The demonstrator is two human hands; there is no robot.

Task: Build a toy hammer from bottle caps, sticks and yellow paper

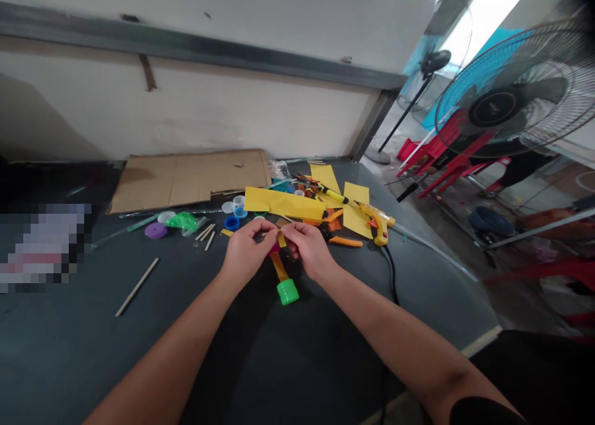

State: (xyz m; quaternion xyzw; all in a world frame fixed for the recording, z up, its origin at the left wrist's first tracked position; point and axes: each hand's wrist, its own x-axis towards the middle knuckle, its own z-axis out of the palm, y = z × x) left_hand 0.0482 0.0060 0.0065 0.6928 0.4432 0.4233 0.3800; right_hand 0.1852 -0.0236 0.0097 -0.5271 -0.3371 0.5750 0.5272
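Note:
Both my hands meet over the middle of the dark table. My left hand and my right hand are closed in pinches on the top end of a small craft piece: a yellow paper-wrapped stick with a green bottle cap at its near end. A bit of pink shows between my fingers. Just beyond my hands lie yellow paper sheets, and to the right a yellow glue gun with its black cord.
Loose bottle caps in blue, white and purple lie at the left of my hands, with wooden sticks, a green plastic piece and a flat cardboard sheet. Orange pliers lie near the glue gun. A standing fan is at the right, off the table.

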